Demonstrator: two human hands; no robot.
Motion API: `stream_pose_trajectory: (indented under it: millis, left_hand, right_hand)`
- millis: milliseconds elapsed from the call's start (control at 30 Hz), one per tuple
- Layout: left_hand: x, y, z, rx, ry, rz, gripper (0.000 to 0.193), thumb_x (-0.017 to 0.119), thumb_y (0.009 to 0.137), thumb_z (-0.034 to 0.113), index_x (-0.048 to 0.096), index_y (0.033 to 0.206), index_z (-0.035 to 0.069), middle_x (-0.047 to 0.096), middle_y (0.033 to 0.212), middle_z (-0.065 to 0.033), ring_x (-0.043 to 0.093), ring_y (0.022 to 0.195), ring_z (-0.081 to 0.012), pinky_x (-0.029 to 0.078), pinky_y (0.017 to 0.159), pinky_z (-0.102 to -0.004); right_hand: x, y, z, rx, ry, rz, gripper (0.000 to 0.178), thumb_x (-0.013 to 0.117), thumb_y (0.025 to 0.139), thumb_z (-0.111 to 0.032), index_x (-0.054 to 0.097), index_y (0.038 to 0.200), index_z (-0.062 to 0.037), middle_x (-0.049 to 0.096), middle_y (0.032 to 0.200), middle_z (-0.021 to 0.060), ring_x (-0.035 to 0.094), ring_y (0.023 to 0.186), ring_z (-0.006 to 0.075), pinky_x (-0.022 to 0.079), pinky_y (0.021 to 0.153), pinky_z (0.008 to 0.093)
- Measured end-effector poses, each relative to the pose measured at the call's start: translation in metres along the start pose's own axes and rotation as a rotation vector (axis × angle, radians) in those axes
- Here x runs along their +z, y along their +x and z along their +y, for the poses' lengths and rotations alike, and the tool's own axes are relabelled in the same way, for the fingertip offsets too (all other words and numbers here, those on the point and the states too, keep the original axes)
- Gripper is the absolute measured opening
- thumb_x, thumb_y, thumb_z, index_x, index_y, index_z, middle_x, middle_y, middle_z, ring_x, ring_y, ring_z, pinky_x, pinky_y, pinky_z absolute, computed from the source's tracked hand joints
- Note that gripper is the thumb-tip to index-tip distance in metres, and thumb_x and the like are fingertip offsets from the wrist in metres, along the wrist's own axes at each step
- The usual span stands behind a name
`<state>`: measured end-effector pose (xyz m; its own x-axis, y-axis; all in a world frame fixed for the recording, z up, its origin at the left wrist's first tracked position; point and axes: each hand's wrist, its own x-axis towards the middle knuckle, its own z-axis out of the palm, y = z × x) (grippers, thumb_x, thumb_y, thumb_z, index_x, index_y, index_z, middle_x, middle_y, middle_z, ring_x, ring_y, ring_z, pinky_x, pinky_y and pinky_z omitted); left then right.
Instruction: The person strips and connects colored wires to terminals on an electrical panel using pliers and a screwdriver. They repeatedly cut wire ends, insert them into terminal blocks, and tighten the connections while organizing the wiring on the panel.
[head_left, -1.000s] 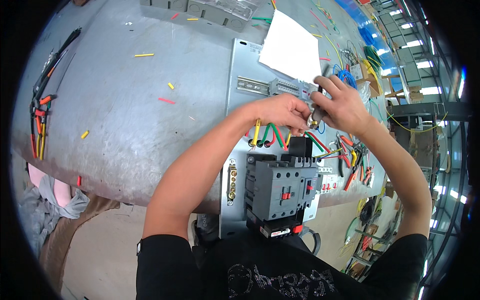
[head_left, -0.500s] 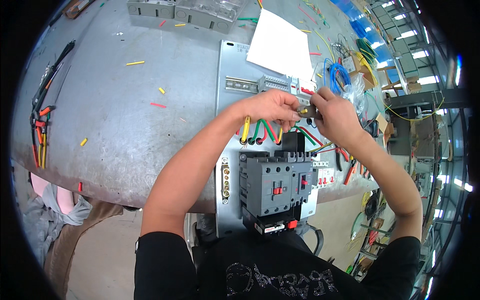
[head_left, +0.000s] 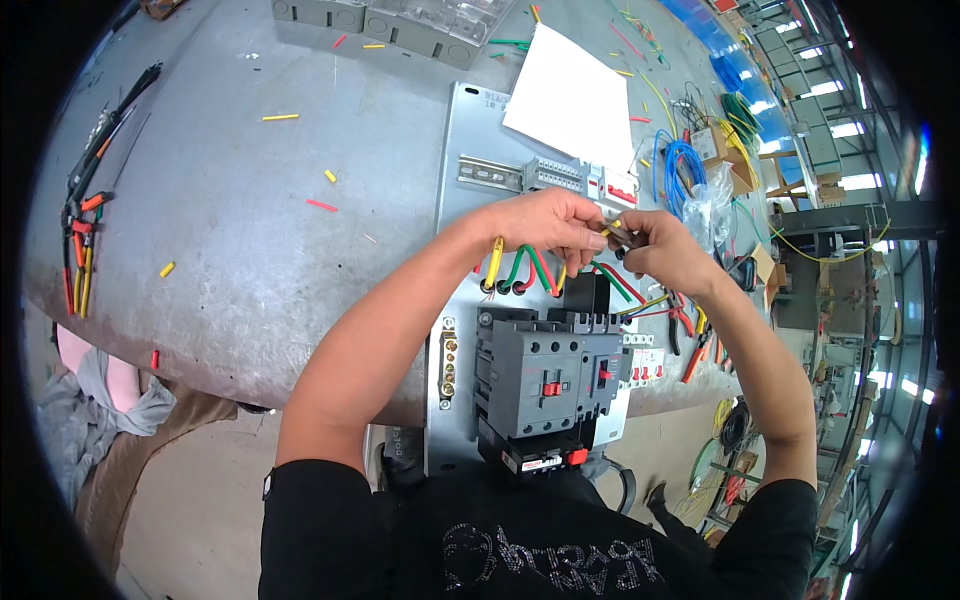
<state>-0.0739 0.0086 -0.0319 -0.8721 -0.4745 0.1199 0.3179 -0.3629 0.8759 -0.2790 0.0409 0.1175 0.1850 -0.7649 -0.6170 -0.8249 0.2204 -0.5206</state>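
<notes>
Pinching slim yellow plastic strip (head_left: 613,228), probably wire, in left hand (head_left: 560,220), fingertips nearly together, above grey metal mounting plate (head_left: 480,130). Right hand (head_left: 664,250) curled around small dark object (head_left: 622,238), shape unclear. Strip likely light, springy; best held near end. Long axis slanting, tip pointing away rightward.

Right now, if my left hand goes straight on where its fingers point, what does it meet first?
Past the small yellow piece at its fingertips, the left hand would probably meet the right hand first; depth there is hard to judge.
</notes>
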Motion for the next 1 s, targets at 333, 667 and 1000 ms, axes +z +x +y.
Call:
stream_pose_trajectory:
  millis: [333,667,1000]
  left_hand:
    - [-0.002,0.002,-0.005,0.049,0.014,-0.037,0.021,0.069,0.107,0.019,0.067,0.113,-0.002,0.072,0.092,-0.0077,0.073,0.079,-0.0155,0.060,0.075,-0.0310]
    - [-0.001,0.002,-0.004,0.036,0.000,-0.038,0.021,0.069,0.107,0.018,0.068,0.114,-0.001,0.073,0.092,-0.0080,0.072,0.078,-0.0141,0.058,0.073,-0.0301]
    - [0.010,-0.008,0.036,-0.070,0.359,-0.084,0.023,0.082,0.096,0.018,0.072,0.109,0.002,0.073,0.096,-0.0016,0.067,0.079,-0.0089,0.053,0.074,-0.0251]
  right_hand:
    - [0.011,-0.011,-0.011,-0.752,-0.836,0.665,0.034,0.074,0.071,0.011,0.067,0.102,-0.0022,0.062,0.108,0.0122,0.066,0.091,0.0343,0.057,0.081,0.0408]
    - [-0.001,-0.008,0.024,-0.297,-0.059,0.452,0.018,0.067,0.086,0.005,0.067,0.103,-0.0019,0.070,0.091,0.0030,0.064,0.082,0.0142,0.050,0.076,0.0267]
    - [-0.091,-0.103,-0.007,-0.332,0.404,0.638,0.036,0.054,0.085,0.007,0.063,0.121,0.0074,0.068,0.133,0.0212,0.073,0.122,0.0318,0.064,0.092,0.0362]
